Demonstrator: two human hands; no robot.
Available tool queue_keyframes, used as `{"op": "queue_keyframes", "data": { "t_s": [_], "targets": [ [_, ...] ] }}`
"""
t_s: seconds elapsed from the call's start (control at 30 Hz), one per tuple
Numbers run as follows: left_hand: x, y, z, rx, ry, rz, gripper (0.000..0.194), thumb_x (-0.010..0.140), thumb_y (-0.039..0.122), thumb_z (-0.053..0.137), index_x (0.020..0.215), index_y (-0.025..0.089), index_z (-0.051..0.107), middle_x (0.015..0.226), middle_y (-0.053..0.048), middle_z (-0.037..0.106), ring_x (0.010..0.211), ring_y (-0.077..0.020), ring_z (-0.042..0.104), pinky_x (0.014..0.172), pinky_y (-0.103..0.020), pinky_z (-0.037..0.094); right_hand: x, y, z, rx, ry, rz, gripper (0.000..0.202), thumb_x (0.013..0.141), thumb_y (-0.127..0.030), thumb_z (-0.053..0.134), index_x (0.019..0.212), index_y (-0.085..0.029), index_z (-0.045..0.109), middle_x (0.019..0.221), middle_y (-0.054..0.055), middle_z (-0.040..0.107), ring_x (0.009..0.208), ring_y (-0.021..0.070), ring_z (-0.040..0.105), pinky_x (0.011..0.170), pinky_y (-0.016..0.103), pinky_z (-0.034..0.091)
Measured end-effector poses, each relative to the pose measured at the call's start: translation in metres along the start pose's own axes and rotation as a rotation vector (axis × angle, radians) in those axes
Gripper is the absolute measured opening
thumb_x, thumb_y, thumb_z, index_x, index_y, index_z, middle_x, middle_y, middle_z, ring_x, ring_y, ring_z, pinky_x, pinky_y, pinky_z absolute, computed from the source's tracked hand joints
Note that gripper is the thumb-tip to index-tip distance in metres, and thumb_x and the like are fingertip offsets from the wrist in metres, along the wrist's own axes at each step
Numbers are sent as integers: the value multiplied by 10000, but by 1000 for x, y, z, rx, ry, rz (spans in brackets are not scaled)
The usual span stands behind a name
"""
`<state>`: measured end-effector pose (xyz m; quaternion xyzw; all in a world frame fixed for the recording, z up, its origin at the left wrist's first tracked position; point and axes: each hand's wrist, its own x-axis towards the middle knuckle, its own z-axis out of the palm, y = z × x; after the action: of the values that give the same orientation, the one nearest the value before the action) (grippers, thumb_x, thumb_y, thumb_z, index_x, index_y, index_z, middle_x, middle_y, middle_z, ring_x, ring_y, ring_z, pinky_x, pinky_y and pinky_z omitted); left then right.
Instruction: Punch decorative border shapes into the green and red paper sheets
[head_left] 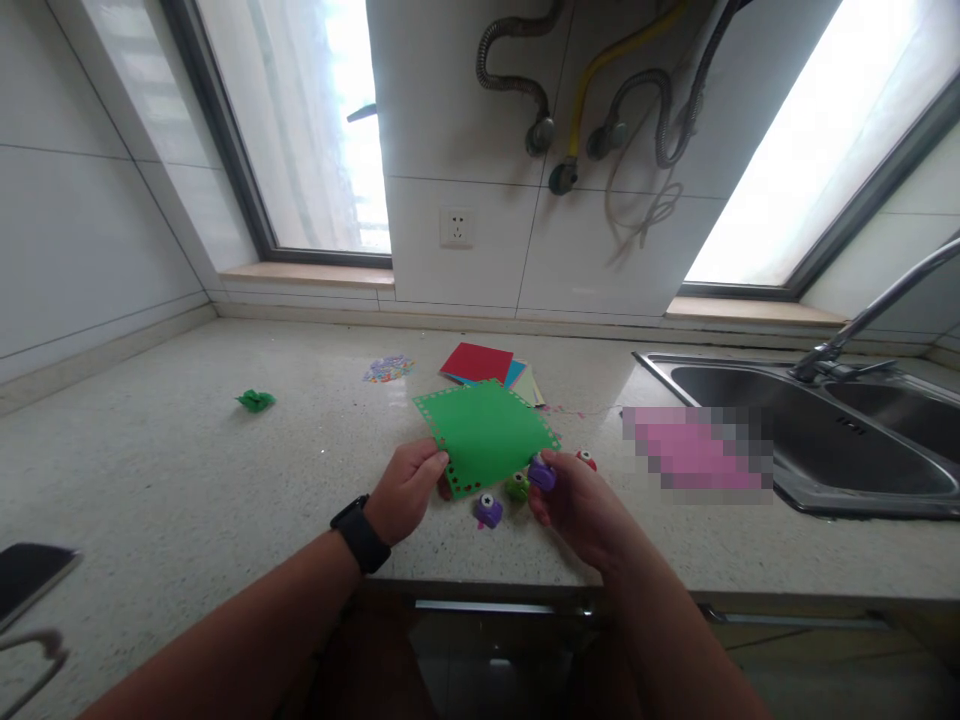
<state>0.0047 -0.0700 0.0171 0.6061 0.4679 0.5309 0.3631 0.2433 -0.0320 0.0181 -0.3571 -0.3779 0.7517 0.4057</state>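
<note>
The paper (495, 430) in the left hand (409, 488) is bright green, its edges patterned with small punched holes, pale along the far sides and dark reddish near that hand. The punch (541, 474) in the right hand (576, 502) is purple. Between the hands, a second purple punch (489, 513) bears a white disc with a dark star, beside a green punch (517, 489). Just past the right fingers is a red punch (588, 461). Beyond the held paper lie a red sheet (477, 361), a blue sheet (514, 375) and a pale yellowish sheet (531, 386), left of them multicoloured confetti (389, 369). The watch (361, 534) behind the left hand is black; the counter (187, 470) beneath is off-white, finely speckled.
</note>
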Motion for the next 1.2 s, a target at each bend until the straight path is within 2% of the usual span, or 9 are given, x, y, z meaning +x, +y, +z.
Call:
{"op": "queue_keyframes", "data": {
  "t_s": [0.17,0.27,0.37,0.47,0.6,0.77,0.9,1.0,1.2],
  "targets": [
    [0,0,4,-17,-31,-24,350,913,363,534,638,185,659,555,-31,642,519,-195,596,582,-315,462,1,3,2,-72,66,-73,297,830,-432,700,711,-186,584,540,11,625,445,132,562,413,222,428],
    [-1,7,5,-49,-64,51,282,926,369,573,826,172,748,773,-60,740,710,-219,673,747,-339,525,-4,-2,1,-116,22,-196,312,814,-437,738,696,-181,602,571,21,640,501,147,592,448,242,454],
    [-1,15,5,4,-61,96,264,939,362,606,1040,185,773,1041,-88,772,976,-255,694,946,-377,502,-7,-11,-2,-225,-99,-339,296,855,-432,717,725,-177,643,625,24,648,564,157,603,508,275,482],
    [6,18,2,66,-13,63,278,943,379,616,1062,187,777,1076,-94,773,1024,-267,691,968,-392,503,-4,-26,-9,-399,-160,-415,238,897,-425,688,869,-189,665,692,8,634,608,160,610,539,288,489],
    [21,16,-7,67,125,-56,309,915,428,655,983,154,783,933,-88,784,913,-258,708,876,-378,546,7,-47,-26,-670,-28,-451,356,894,-427,707,1155,-211,598,762,-13,623,633,150,586,568,283,476],
    [47,20,-14,-133,304,-118,421,788,486,782,1008,127,759,896,-78,770,755,-199,693,697,-329,592,19,-61,-45,-1077,-16,-376,222,868,-388,719,946,-186,670,800,46,683,693,179,603,596,294,439],
    [76,28,-6,-388,315,-130,408,708,402,850,970,111,735,870,-61,756,674,-137,663,636,-271,578,21,-65,-41,-1378,-84,-350,146,849,-310,704,928,-190,732,834,64,721,726,198,624,654,315,442],
    [102,28,8,-459,297,-105,378,716,398,831,940,121,704,830,-45,736,635,-115,634,574,-236,539,19,-64,-33,-1524,-144,-393,169,878,-318,675,960,-194,756,906,93,736,823,234,645,744,345,461],
    [132,2,36,-509,205,-122,359,712,413,832,867,128,677,729,-19,685,549,-98,572,484,-217,459,18,-56,-29,-1609,-248,-434,225,971,-291,566,1018,-179,755,1006,127,739,973,261,656,884,367,466]
  ]
}}
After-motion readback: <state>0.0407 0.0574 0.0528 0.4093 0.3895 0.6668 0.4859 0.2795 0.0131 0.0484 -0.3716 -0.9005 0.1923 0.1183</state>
